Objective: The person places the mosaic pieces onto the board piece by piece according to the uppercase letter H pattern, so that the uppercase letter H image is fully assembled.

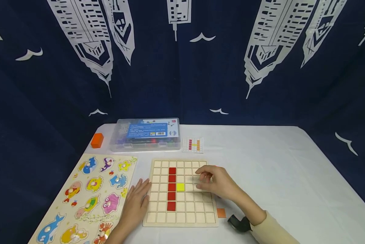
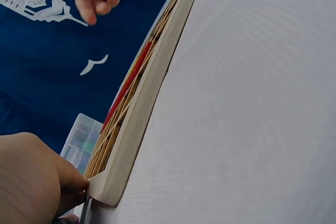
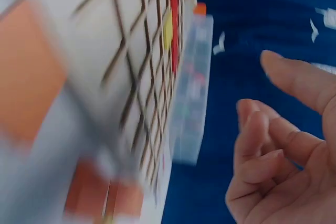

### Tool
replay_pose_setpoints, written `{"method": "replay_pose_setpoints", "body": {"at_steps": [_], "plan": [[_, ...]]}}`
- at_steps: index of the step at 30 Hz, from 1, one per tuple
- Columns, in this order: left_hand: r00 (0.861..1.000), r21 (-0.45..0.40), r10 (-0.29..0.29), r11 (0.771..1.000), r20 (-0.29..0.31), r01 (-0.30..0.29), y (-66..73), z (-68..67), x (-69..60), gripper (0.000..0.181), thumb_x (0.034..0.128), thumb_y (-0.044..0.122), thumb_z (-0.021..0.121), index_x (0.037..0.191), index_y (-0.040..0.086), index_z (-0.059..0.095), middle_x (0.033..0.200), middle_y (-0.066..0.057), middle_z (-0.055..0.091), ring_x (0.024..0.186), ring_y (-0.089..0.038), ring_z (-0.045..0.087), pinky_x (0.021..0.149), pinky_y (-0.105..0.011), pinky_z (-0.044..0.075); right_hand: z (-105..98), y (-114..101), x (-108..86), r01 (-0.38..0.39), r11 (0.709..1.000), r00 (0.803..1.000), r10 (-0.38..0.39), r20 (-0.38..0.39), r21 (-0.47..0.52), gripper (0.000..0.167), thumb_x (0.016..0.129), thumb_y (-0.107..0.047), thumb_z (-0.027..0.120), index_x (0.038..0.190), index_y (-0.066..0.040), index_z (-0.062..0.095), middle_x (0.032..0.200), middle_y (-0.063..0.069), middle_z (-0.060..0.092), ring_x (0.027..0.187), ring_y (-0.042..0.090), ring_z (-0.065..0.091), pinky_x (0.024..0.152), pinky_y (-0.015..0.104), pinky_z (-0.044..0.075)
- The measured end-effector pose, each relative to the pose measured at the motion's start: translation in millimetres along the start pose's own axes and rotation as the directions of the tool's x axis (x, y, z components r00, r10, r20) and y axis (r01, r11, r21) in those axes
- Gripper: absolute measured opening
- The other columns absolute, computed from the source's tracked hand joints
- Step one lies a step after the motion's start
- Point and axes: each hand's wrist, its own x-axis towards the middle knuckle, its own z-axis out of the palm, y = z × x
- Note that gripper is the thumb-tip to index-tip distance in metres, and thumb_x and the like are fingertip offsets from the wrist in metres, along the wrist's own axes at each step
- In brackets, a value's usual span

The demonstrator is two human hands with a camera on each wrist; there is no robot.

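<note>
A wooden grid board [image 1: 199,217] lies on the table, with a column of several red square tiles [image 1: 171,187] and one yellow tile [image 1: 180,187] beside the middle one. My left hand [image 1: 135,203] rests against the board's left edge, fingers extended. In the left wrist view, that hand [image 2: 31,177] touches the board's corner. Over the board's right side hovers my right hand [image 1: 219,181], thumb and index finger apart. The right wrist view shows this hand [image 3: 289,156] with loosely bent fingers and nothing between them.
A pattern card [image 1: 193,145] lies behind the board, next to a clear plastic case [image 1: 146,144]. An orange block [image 1: 97,140] stands at the back left. A sea-animal puzzle board [image 1: 85,189] covers the left side. An orange tile [image 1: 221,212] lies right of the grid board.
</note>
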Motion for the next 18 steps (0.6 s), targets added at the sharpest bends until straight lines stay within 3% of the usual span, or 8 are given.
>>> {"method": "replay_pose_setpoints", "body": {"at_steps": [5,9,13,18], "plan": [[1.0,0.003,0.008,1.0,-0.007,-0.008,-0.2,-0.8,-0.1,0.043,0.087,-0.003,0.059,0.13,-0.005,0.058,0.143,-0.017,0.053,0.14,-0.041,0.038,0.116,-0.06,0.019,-25,24,-25.8,-0.02,1.0,0.989,0.02,-0.145,0.007,0.038,0.076,-0.011,0.082,0.11,-0.003,0.067,0.083,0.006,0.063,0.068,0.005,0.051,0.057,0.02,0.045],[1.0,-0.003,-0.001,1.0,0.005,0.001,-0.7,-1.3,0.1,0.043,0.0878,-0.003,0.059,0.131,-0.005,0.058,0.144,-0.016,0.052,0.141,-0.04,0.037,0.117,-0.06,0.017,-35,47,-44.9,-0.079,0.997,0.974,0.077,-0.212,0.0,0.039,0.075,-0.011,0.083,0.109,-0.004,0.067,0.082,0.002,0.06,0.067,0.005,0.05,0.056,0.021,0.044],[1.0,-0.001,0.0,1.0,0.007,0.0,-0.6,-1.4,-0.2,0.043,0.0882,-0.002,0.059,0.131,-0.005,0.058,0.144,-0.016,0.052,0.141,-0.04,0.037,0.116,-0.06,0.017,-39,68,-55.9,-0.148,0.987,0.964,0.157,-0.214,0.059,0.041,0.075,-0.013,0.084,0.111,-0.003,0.067,0.083,0.002,0.059,0.066,0.006,0.048,0.056,0.021,0.042],[1.0,0.002,0.004,1.0,-0.001,-0.004,0.8,-1.0,-0.7,0.042,0.088,-0.002,0.059,0.13,-0.004,0.058,0.143,-0.016,0.053,0.141,-0.04,0.037,0.116,-0.06,0.018,-37,88,-58.0,-0.164,0.975,0.966,0.189,-0.177,0.151,0.043,0.075,-0.014,0.083,0.112,-0.002,0.065,0.084,0.006,0.059,0.066,0.008,0.048,0.057,0.022,0.041]]}}
